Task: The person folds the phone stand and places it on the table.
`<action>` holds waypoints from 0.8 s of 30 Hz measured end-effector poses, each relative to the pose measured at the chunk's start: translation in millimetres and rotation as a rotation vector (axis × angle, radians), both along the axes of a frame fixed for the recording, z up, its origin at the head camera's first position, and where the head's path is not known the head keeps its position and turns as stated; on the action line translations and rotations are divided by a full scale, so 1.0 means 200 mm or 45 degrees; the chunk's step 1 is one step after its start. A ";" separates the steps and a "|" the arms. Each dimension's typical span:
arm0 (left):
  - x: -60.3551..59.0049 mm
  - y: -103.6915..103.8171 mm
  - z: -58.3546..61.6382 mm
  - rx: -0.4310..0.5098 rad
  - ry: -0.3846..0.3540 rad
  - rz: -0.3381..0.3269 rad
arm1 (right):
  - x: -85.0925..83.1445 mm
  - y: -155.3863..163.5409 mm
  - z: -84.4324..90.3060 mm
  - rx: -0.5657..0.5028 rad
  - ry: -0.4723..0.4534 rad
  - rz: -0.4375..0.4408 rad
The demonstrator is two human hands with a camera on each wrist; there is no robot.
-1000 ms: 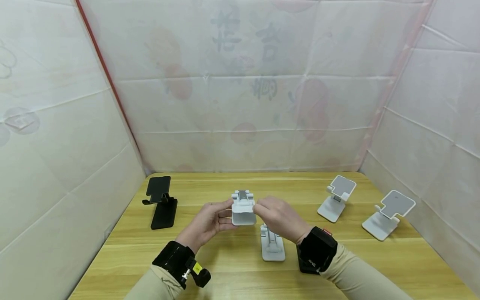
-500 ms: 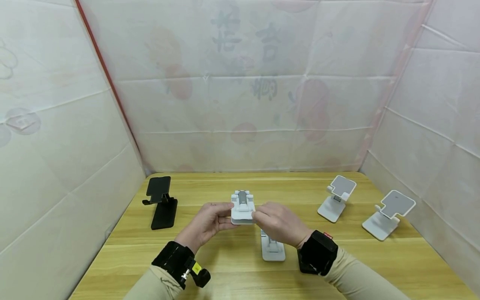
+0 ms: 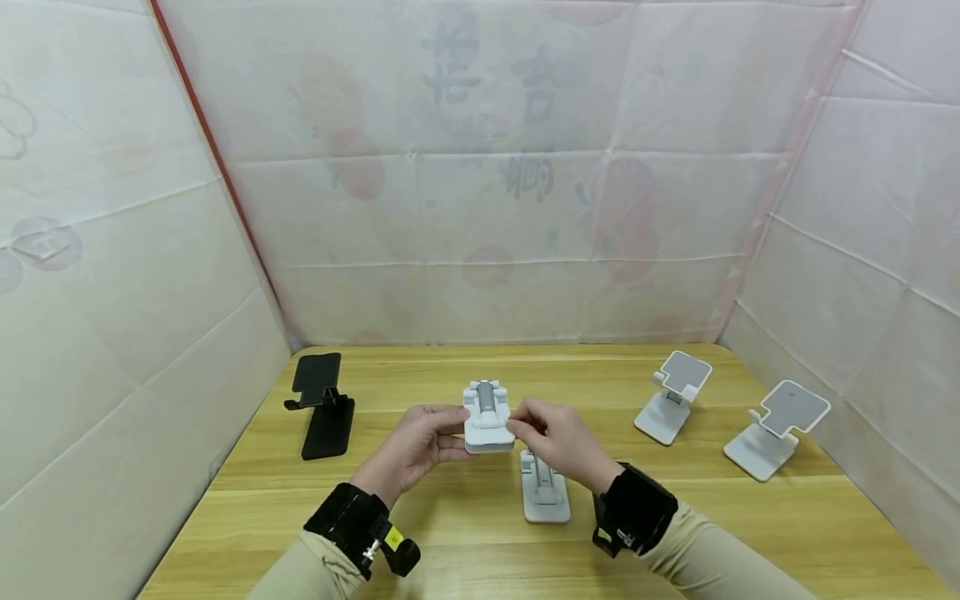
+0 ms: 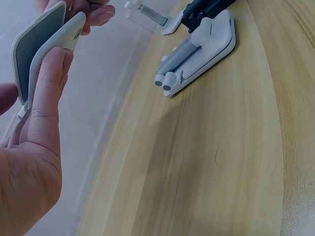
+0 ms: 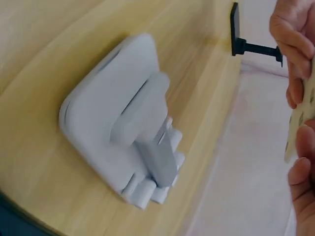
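Observation:
A white folding phone stand [image 3: 488,417] is held above the table, its two plates folded toward each other. My left hand [image 3: 427,442] grips its left side, thumb on top and fingers beneath. In the left wrist view the stand's plates [image 4: 42,44] show a narrow gap between them. Curled thumb and fingers of my right hand [image 3: 558,437] pinch the stand's near right edge. Below, a second white phone stand [image 3: 546,493] lies folded on the table; the right wrist view shows this folded stand [image 5: 118,113] close up.
An unfolded black phone stand [image 3: 322,404] stands at the far left. Two unfolded white phone stands, one further back [image 3: 673,396] and one nearer [image 3: 776,429], are on the right. A black object [image 4: 204,14] lies beside the folded stand. White sheets [image 3: 480,208] enclose the wooden table.
The held stand's near gap, wide one second ago, has narrowed as its plates came together. My right hand has turned slightly and shifted its fingers at the edge. The left hand stays in place.

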State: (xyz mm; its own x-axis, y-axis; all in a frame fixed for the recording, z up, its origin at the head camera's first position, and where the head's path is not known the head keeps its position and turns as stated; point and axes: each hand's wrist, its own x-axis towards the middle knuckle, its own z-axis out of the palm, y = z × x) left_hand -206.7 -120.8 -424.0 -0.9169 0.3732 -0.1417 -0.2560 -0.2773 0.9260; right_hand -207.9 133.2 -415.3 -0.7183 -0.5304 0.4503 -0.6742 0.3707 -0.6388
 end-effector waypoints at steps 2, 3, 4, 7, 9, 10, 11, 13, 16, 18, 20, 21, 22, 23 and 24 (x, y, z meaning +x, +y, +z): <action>0.00 0.00 0.00 0.001 0.000 0.002 | 0.00 0.00 0.00 -0.016 -0.166 -0.027; 0.00 0.00 0.00 -0.001 0.000 0.004 | 0.00 -0.01 0.01 -0.025 -0.249 -0.038; 0.00 0.00 0.00 -0.003 -0.001 0.004 | 0.00 -0.01 0.01 -0.040 -0.333 -0.049; 0.01 0.01 0.00 -0.017 0.009 -0.007 | 0.01 -0.01 0.02 -0.076 -0.541 -0.099; 0.01 0.01 0.00 -0.029 0.017 -0.019 | 0.01 -0.01 0.02 -0.085 -0.642 -0.136; 0.01 0.01 0.00 -0.033 0.019 -0.023 | 0.01 -0.01 0.02 -0.088 -0.678 -0.151; 0.01 0.01 0.00 -0.037 0.022 -0.025 | 0.00 -0.01 0.02 -0.087 -0.703 -0.160; 0.01 0.01 -0.01 -0.043 0.024 -0.026 | 0.00 0.00 0.02 -0.094 -0.757 -0.163; 0.01 0.01 -0.01 -0.046 0.019 -0.022 | 0.00 0.00 0.02 -0.105 -0.831 -0.143; 0.01 0.01 -0.01 -0.048 0.023 -0.027 | 0.00 0.00 0.02 -0.115 -0.872 -0.125; 0.02 0.01 -0.01 -0.048 0.020 -0.027 | 0.00 0.00 0.02 -0.125 -0.903 -0.110; 0.02 0.01 -0.01 -0.050 0.021 -0.030 | 0.00 0.00 0.02 -0.132 -0.911 -0.104; 0.02 0.01 -0.01 -0.053 0.022 -0.030 | 0.00 0.00 0.01 -0.140 -0.919 -0.097; 0.02 0.01 -0.01 -0.058 0.023 -0.033 | 0.00 -0.01 0.01 -0.149 -0.925 -0.089; 0.02 0.01 -0.01 -0.061 0.017 -0.033 | -0.01 -0.01 0.01 -0.157 -0.935 -0.084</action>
State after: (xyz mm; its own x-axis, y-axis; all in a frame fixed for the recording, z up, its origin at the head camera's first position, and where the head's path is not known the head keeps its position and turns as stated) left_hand -202.4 -118.2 -425.3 -0.9089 0.3900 -0.1478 -0.2501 -0.2262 0.9414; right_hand -209.0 131.8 -413.6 -0.8857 -0.4524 -0.1041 -0.0369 0.2923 -0.9556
